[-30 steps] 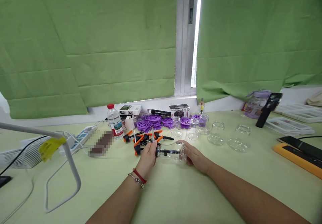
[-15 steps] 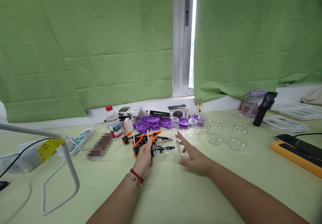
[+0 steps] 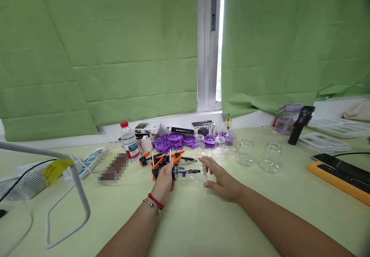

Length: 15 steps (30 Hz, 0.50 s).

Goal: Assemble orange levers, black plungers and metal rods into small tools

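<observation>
My left hand (image 3: 164,179) is wrapped round the black and orange end of a sprayer-like piece (image 3: 155,171), whose dark tube points right into a clear glass jar (image 3: 195,177) lying sideways. At the jar's far end, my right hand (image 3: 221,180) curves its fingers and thumb around the glass base. More black and orange pieces (image 3: 146,158) lie just behind my left hand. Purple wheel-shaped parts (image 3: 175,138) are piled beyond them. Several clear glass jars stand to the right, among them one (image 3: 245,153) and a larger one (image 3: 270,157).
A water bottle (image 3: 130,143) stands behind on the left, beside small boxes (image 3: 147,128). A white metal frame (image 3: 83,195) and a power strip (image 3: 90,161) are at left. At right are a black handheld fan (image 3: 301,125), a phone (image 3: 341,163) and an orange item (image 3: 335,182).
My right hand has closed in on the end of the glass jar, its fingers now resting against it. The view has shifted slightly; my left hand keeps its hold.
</observation>
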Each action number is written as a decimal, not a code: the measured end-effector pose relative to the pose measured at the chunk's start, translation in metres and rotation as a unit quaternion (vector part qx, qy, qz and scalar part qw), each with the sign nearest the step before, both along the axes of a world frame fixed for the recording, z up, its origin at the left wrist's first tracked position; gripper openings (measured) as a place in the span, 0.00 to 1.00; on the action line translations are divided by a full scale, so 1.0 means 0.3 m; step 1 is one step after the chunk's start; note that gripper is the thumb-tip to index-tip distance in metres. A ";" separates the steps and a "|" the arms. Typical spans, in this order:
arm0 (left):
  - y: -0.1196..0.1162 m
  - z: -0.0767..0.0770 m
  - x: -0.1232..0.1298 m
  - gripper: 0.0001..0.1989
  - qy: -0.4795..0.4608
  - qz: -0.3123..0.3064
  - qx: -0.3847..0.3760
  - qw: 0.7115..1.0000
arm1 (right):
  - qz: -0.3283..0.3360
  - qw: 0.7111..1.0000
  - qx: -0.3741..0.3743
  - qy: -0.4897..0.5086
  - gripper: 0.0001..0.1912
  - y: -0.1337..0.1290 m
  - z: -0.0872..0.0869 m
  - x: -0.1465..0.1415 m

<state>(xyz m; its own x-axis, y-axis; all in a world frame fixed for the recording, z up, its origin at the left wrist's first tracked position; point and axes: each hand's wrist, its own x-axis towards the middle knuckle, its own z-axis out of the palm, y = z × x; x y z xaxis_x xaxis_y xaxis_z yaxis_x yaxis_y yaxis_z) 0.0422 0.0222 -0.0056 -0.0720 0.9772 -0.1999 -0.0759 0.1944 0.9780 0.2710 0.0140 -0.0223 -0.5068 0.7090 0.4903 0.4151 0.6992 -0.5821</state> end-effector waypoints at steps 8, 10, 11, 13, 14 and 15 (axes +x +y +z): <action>-0.016 0.006 0.019 0.21 0.010 0.001 0.028 1.000 | 0.015 0.982 -0.162 0.095 0.36 0.026 -0.024 0.003; -0.019 0.004 0.021 0.22 0.009 0.001 0.029 1.000 | 0.013 0.970 -0.214 0.117 0.35 0.028 -0.029 -0.003; -0.020 0.002 0.021 0.22 0.009 0.001 0.030 1.000 | 0.008 0.964 -0.235 0.125 0.35 0.029 -0.031 -0.007; -0.020 -0.003 0.021 0.23 0.014 -0.001 0.035 0.999 | -0.003 0.955 -0.266 0.131 0.35 0.029 -0.034 -0.015; -0.019 -0.006 0.021 0.23 0.017 0.000 0.043 0.999 | -0.007 0.952 -0.276 0.130 0.36 0.029 -0.035 -0.018; -0.017 -0.008 0.021 0.23 0.019 0.001 0.051 0.999 | -0.012 0.951 -0.283 0.127 0.37 0.029 -0.036 -0.020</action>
